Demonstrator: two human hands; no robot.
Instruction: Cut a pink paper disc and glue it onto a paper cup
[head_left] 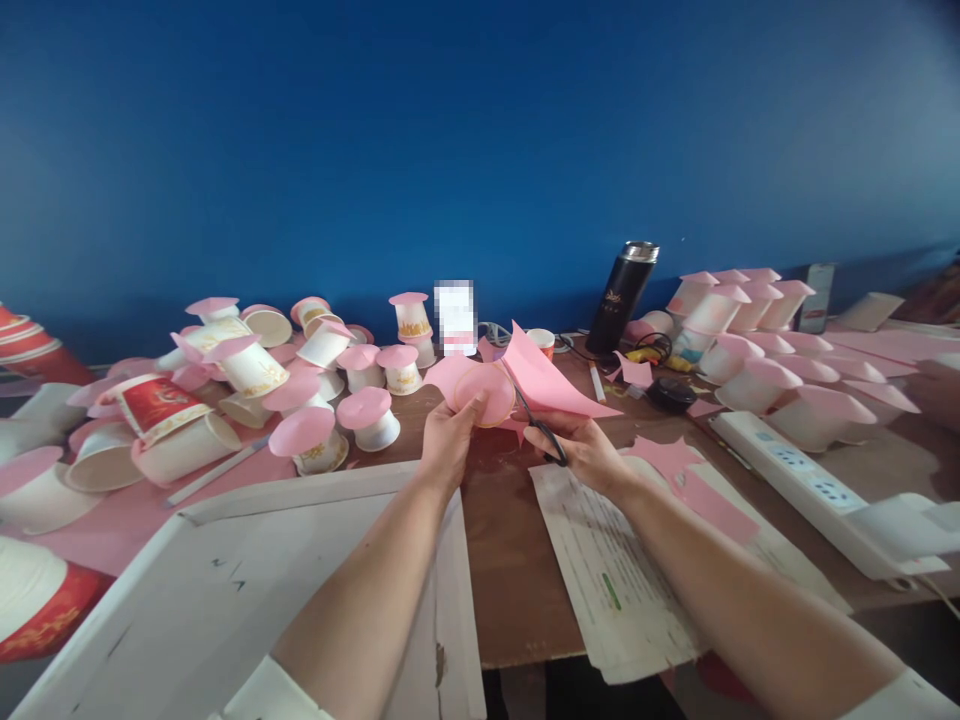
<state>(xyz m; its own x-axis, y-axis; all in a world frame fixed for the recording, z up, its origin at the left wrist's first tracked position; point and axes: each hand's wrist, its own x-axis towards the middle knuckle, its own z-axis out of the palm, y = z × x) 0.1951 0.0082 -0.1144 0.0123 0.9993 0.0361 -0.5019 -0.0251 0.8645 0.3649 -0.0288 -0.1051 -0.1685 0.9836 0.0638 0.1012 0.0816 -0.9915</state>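
My left hand (452,440) is closed on a sheet of pink paper (551,375), thumb on its face. A round shape with a thin tan outline (485,394) shows on the paper near that thumb. Whether a cup is behind it I cannot tell. In my right hand (581,450) is a pair of black-handled scissors (553,440), its blades against the paper beside the round outline. How far the blades are apart is too small to see. Left of my hands stand paper cups topped with pink discs, one of them a short white cup (375,430).
Many paper cups (255,370) are heaped at left behind a white box lid (300,590). Toward the right are a black thermos (622,300), capped cups in rows (757,385), a power strip (810,480), printed sheets (600,570) and pink scraps (716,505). A blurred phone-like screen (456,320) stands by the blue wall.
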